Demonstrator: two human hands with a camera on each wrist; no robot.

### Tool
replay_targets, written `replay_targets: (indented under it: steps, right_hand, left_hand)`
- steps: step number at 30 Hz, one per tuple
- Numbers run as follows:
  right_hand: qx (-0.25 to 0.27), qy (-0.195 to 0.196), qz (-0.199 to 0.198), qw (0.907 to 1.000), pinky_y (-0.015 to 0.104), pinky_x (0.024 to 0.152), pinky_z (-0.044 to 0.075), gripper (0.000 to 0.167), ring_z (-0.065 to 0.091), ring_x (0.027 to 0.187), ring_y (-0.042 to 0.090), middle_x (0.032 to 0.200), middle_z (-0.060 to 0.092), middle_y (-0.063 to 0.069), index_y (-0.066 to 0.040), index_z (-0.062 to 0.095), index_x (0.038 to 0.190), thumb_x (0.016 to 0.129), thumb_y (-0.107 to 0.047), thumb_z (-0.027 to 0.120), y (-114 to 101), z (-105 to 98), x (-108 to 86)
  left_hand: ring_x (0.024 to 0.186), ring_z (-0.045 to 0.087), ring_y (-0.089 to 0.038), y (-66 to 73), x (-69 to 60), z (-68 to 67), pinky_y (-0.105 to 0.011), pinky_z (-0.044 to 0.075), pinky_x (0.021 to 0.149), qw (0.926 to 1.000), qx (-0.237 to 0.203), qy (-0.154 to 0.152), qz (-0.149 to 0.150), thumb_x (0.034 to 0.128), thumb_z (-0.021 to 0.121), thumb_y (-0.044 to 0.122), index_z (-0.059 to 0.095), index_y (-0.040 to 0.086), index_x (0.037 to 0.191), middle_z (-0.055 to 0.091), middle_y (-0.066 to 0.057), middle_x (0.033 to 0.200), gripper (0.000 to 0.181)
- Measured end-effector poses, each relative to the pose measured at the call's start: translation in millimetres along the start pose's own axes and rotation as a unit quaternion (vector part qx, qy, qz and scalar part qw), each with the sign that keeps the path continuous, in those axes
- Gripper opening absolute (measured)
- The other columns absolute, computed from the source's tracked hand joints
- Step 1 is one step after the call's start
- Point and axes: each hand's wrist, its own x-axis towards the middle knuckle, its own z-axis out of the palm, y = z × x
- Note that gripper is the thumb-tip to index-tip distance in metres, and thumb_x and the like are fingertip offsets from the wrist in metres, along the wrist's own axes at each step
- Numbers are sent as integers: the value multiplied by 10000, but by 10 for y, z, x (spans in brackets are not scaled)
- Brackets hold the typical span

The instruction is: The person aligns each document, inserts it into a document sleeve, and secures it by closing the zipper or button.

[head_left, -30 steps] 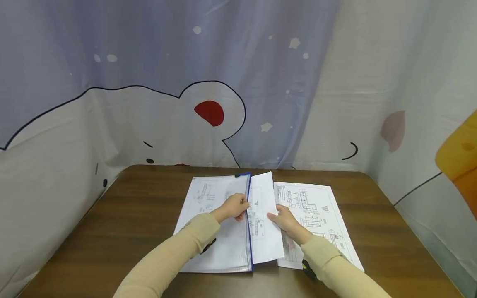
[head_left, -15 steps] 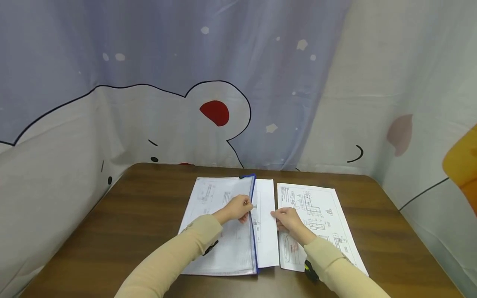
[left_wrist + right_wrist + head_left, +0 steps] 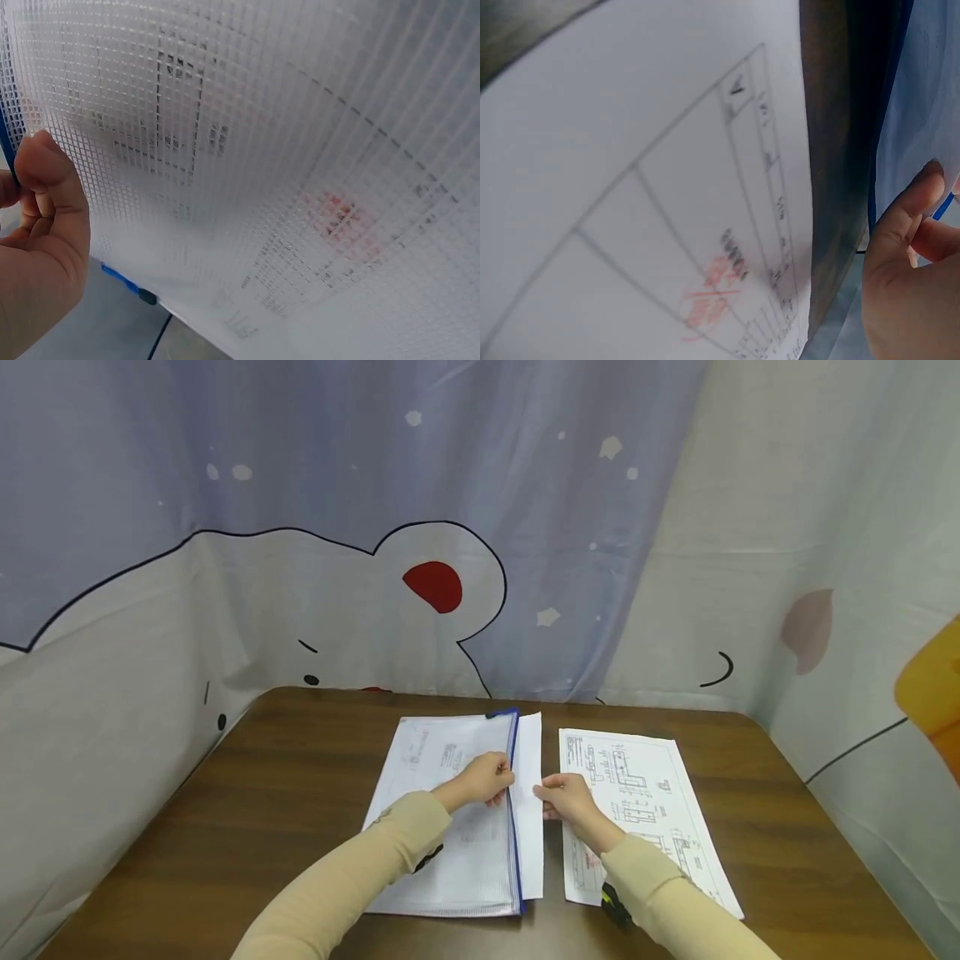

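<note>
A translucent mesh zip pouch (image 3: 457,868) with a blue zip edge lies on the table, printed drawings showing through it. My left hand (image 3: 486,778) pinches the pouch's right edge; in the left wrist view the thumb and fingers of that hand (image 3: 49,232) close on the blue rim of the mesh (image 3: 225,157). A white paper sheet (image 3: 532,852) sticks out of the pouch's right side, the rest of it inside. Its outer edge is pinched by my right hand (image 3: 567,803), also seen at the right of the right wrist view, where the fingers (image 3: 900,232) are curled.
A printed technical drawing (image 3: 637,785) with a red stamp lies to the right, partly under my right forearm. The brown wooden table (image 3: 225,827) runs back to a patterned curtain (image 3: 315,593), which also rises along both sides.
The white sheet has moved left, deeper into the pouch, with my right hand following it. Less of the sheet shows now. My left hand stays at the pouch's edge.
</note>
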Motion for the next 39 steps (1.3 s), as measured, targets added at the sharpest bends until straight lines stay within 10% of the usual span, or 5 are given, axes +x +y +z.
replay_targets:
  steps: [21,39]
  right_hand:
    - [-109,-52,-117,9999,194,457,502,161,506,456,77,534,504,-11,105,630,722,783,90,482,-121,316,85]
    - [279,-1086,-344,9931,174,470,517,252,577,446,38,544,600,-4,224,576,1008,891,14,500,-169,155,32]
  left_hand:
    - [426,489,-80,99,13,47,-192,487,429,9993,-148,-266,217,951,492,80,397,99,674,456,5,543,294]
    - [407,477,-64,-188,2,-72,-247,524,436,9992,-291,-257,104,927,468,15,438,63,674,462,-4,513,260]
